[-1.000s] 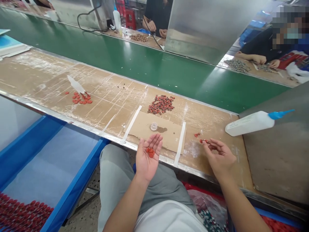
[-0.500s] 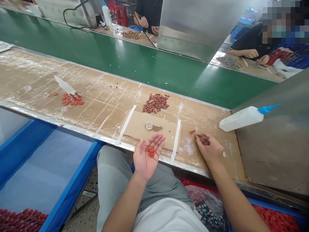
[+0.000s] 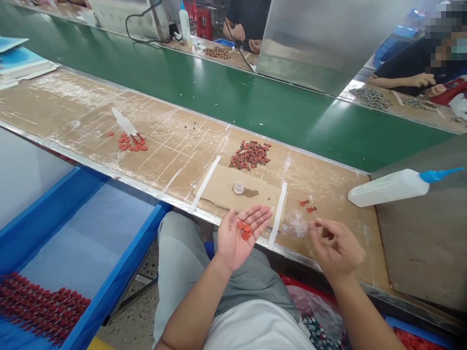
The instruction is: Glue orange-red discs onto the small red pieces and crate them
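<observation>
Left hand (image 3: pixel 233 247) open, palm up, red discs (image 3: pixel 247 228) lying in it; right hand (image 3: pixel 338 249), to its right, curled, blurred, cannot tell if gripping; two red-headed pieces (image 3: pixel 311 209) just beyond right hand, stems slanting away rightward.

Discs (image 3: pixel 247 228) lie in the left hand (image 3: pixel 236 243), before the cup (image 3: pixel 239 187) and parts heap (image 3: pixel 250 155), left of the bottle (image 3: pixel 390 188).

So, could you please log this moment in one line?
left hand: palm up, bearing red discs | right hand: near two small pieces on worktop
</observation>
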Available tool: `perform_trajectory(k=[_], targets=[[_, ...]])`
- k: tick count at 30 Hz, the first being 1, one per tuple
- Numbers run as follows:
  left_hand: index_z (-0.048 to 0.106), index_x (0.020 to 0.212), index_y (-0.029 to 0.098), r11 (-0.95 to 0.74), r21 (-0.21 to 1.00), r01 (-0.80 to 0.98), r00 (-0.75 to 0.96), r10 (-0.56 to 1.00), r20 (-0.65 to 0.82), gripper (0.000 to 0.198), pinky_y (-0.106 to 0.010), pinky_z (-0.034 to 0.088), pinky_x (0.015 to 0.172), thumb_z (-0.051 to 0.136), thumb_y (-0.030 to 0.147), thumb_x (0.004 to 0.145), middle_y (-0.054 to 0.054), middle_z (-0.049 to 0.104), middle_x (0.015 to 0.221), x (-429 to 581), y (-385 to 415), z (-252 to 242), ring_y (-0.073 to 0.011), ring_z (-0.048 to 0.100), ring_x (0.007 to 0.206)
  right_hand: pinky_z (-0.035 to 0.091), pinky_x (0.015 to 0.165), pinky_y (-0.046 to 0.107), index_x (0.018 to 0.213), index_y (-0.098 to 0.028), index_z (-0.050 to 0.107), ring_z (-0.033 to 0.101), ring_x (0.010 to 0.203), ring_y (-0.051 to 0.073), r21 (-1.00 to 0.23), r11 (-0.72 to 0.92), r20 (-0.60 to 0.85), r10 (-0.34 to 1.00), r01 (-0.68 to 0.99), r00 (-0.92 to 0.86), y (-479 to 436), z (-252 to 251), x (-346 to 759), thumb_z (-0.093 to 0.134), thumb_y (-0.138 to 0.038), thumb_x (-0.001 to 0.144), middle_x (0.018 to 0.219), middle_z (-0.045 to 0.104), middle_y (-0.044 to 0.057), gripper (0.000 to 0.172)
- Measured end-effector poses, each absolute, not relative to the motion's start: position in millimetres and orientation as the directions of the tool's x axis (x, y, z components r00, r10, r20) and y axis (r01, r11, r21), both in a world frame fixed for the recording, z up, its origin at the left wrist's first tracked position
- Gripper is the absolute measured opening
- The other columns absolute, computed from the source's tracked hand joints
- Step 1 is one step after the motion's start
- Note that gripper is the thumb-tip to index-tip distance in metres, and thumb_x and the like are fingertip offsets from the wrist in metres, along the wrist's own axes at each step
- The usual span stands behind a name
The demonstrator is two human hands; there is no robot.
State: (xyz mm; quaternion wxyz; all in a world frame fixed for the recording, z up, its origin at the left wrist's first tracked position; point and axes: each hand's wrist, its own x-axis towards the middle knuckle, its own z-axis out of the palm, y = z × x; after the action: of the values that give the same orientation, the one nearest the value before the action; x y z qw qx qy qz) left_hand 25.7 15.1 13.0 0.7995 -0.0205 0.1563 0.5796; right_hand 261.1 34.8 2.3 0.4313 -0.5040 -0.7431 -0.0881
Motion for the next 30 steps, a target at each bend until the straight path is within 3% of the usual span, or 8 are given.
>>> perform_trajectory(k=[3, 6, 9, 22, 26, 30], targets=[[0.060, 0.117, 0.000, 0.370, 0.146, -0.917, 0.321, 0.905, -0.277, 0.060, -0.043, 0.034, 0.109, 0.036, 0.050, 0.092, -0.026, 0.057, 0.130, 29.0, 14.2, 13.2, -0.0332, 0.050, 0.126, 0.051, 0.062, 0.029, 0.112, -0.023, 0.062, 0.058, 0.062, 0.014, -0.495, 0.565, 0.532, 0.798, 0.661, -0.284, 19.5, 23.5, 217.8, 0.074, -0.019, 0.074, 0.086, 0.070, 0.003, 0.040], [0.061, 0.116, 0.003, 0.395, 0.153, -0.906, 0.340, 0.894, -0.294, 0.061, -0.041, 0.036, 0.109, 0.037, 0.053, 0.091, -0.023, 0.059, 0.128, 32.8, 11.0, 11.6, -0.0308, 0.053, 0.123, 0.052, 0.071, 0.033, 0.105, -0.024, 0.065, 0.062, 0.076, 0.018, -0.536, 0.613, 0.419, 0.790, 0.581, -0.447, 20.6, 32.7, 182.3, 0.072, -0.024, 0.077, 0.089, 0.070, 0.004, 0.029], [0.063, 0.115, 0.006, 0.398, 0.158, -0.904, 0.340, 0.891, -0.302, 0.060, -0.040, 0.039, 0.106, 0.037, 0.054, 0.091, -0.021, 0.063, 0.122, 34.2, 7.6, 8.6, -0.0290, 0.057, 0.118, 0.051, 0.077, 0.036, 0.103, -0.023, 0.065, 0.062, 0.086, 0.021, -0.562, 0.626, 0.379, 0.776, 0.541, -0.504, 27.6, 29.9, 164.5, 0.071, -0.027, 0.078, 0.093, 0.070, 0.005, 0.026], [0.067, 0.110, 0.005, 0.357, 0.185, -0.915, 0.298, 0.911, -0.287, 0.052, -0.037, 0.040, 0.104, 0.042, 0.046, 0.091, -0.019, 0.066, 0.118, 25.4, 7.1, 4.4, -0.0282, 0.056, 0.119, 0.053, 0.075, 0.034, 0.093, -0.025, 0.069, 0.063, 0.085, 0.019, -0.626, 0.629, 0.412, 0.768, 0.461, -0.490, 32.6, 21.4, 146.4, 0.071, -0.021, 0.077, 0.087, 0.071, 0.003, 0.016], [0.070, 0.105, 0.009, 0.217, 0.262, -0.940, 0.131, 0.941, -0.313, 0.035, -0.032, 0.043, 0.101, 0.049, 0.033, 0.091, -0.014, 0.068, 0.115, 23.5, 7.5, -1.2, -0.0236, 0.058, 0.116, 0.051, 0.073, 0.034, 0.095, -0.025, 0.068, 0.061, 0.079, 0.018, -0.554, 0.659, 0.479, 0.752, 0.508, -0.453, 34.9, 27.7, 149.5, 0.071, -0.018, 0.077, 0.089, 0.072, 0.002, 0.019], [0.069, 0.107, 0.010, 0.324, 0.376, -0.868, 0.218, 0.929, -0.297, 0.027, -0.026, 0.050, 0.089, 0.060, 0.023, 0.086, -0.013, 0.071, 0.108, 14.8, 6.4, -4.7, -0.0195, 0.065, 0.102, 0.048, 0.070, 0.033, 0.093, -0.024, 0.068, 0.060, 0.075, 0.017, -0.427, 0.703, 0.545, 0.702, 0.569, -0.458, 40.3, 32.7, 157.7, 0.072, -0.017, 0.076, 0.087, 0.072, 0.003, 0.019]])
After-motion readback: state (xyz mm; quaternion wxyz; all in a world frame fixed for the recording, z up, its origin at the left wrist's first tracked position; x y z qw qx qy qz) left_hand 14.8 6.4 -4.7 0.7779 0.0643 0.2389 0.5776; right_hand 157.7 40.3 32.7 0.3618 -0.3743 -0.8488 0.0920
